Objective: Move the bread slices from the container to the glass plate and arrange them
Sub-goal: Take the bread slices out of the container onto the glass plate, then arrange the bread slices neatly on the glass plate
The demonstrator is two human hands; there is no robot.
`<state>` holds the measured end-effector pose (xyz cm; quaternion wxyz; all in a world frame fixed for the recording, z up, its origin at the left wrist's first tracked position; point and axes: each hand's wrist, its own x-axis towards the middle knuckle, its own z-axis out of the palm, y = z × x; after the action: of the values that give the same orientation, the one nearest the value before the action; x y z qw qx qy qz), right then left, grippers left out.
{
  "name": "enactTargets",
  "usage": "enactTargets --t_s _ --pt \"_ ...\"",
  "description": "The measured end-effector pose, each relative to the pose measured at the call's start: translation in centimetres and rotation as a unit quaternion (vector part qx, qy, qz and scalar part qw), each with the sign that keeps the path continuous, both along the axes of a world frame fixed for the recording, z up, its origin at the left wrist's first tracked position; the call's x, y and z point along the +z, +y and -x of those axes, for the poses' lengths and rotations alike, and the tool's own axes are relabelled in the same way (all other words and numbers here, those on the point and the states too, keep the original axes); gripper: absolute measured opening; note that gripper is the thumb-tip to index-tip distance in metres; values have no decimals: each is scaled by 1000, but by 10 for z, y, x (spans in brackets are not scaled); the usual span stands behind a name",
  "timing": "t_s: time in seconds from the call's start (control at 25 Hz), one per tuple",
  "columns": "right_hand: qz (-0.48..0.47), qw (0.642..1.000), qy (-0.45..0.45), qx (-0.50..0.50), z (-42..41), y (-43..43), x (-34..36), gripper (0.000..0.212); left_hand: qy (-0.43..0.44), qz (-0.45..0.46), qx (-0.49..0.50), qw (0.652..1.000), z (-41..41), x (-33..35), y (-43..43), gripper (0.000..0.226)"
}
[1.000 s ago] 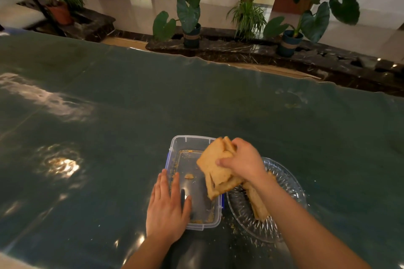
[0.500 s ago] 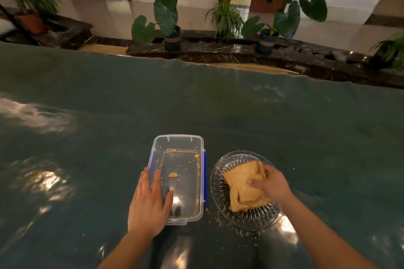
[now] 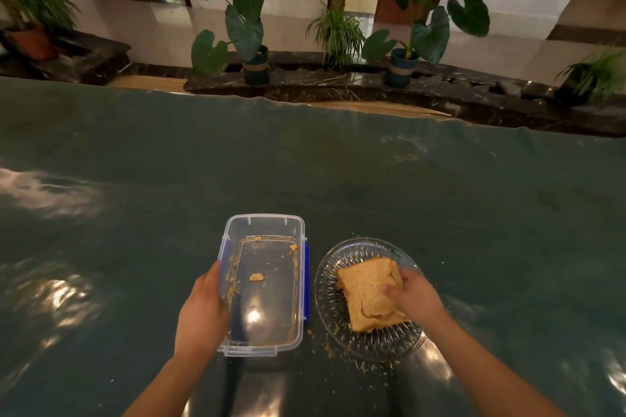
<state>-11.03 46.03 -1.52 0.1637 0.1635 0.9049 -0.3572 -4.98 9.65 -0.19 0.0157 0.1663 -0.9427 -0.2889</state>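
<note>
So from where I'm watching, the right hand [image 3: 411, 294] is down on the bread slices [image 3: 367, 294], thumb pressed on top and the grip closed around the stack's right edge. The stack lies flat in the glass plate [image 3: 330, 281] now; a second ago that hand was carrying it in the air over the container [image 3: 264, 281], and half a second ago it had only just landed on the plate. Compared with then the hand sits a bit further over the bread.

The left hand [image 3: 203, 311] has shifted too: it was lying flat over the container's near left corner, and now it's wrapped on the left wall, thumb side on the rim, fingers inside and blurred through the clear plastic, so the grip is clamped on the container. Both forearms come in from the bottom edge, cut off by the frame.

The plate sits just right of the container, close but apart. Inside the container there's only one small chunk [image 3: 256, 277] and crumbs along the edges. More crumbs [image 3: 342, 354] are scattered on the tabletop [image 3: 372, 186] in front of the plate. Can't tell how many slices are in the stack, and the right fingers hide its far edge.
</note>
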Motion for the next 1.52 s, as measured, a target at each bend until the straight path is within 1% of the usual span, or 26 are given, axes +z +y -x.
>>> enactTargets --t_s 0.16,0.24,0.32,0.44,0.52,0.64,0.72,0.8,0.88,0.92,1.04,1.12,1.16,1.28,1.4,1.52 --pt "25 999 -20 -3 -7 -5 -3 47 13 20 11 1000 22 5 -22 65" --pt "34 999 -18 -17 -11 -11 -4 52 20 20 20 999 33 5 -30 59" --pt "37 999 -11 -20 -14 -14 -6 53 14 21 25 999 38 6 -34 58" --pt "49 998 -13 -29 -16 -16 -5 47 -5 1 37 999 36 4 -32 58" --pt "56 998 -12 -40 -18 -14 -6 40 13 5 39 999 27 3 -21 58" --pt "64 997 -10 -44 -19 -9 -11 31 70 43 -18 997 12 9 18 57" --pt "79 995 -6 -53 -19 -5 -13 29 103 53 -92 989 5 15 56 54" --pt "77 996 -4 -55 -19 -6 -13 31 123 35 -168 978 1 16 93 51" --pt "69 996 -1 -50 -18 -4 -13 33 96 -8 -210 973 3 13 130 45" --pt "69 997 -2 -47 -18 -3 -12 31 65 -33 -206 976 6 10 146 44" --pt "81 995 -7 -52 -17 -2 -11 25 -75 -116 -131 982 24 0 176 54" --pt "88 994 -7 -56 -16 -1 -11 21 -158 -173 -78 969 36 -5 185 61" --pt "93 994 -6 -57 -16 0 -11 20 -179 -193 -57 963 39 -7 187 62" --pt "103 992 -4 -69 -18 2 -14 15 -187 -213 -17 959 43 -12 192 60" --pt "114 990 -2 -85 -22 6 -18 10 -183 -203 -11 962 47 -12 191 58" --pt "131 986 5 -103 -26 9 -21 9 -178 -205 -9 962 48 -12 188 47"
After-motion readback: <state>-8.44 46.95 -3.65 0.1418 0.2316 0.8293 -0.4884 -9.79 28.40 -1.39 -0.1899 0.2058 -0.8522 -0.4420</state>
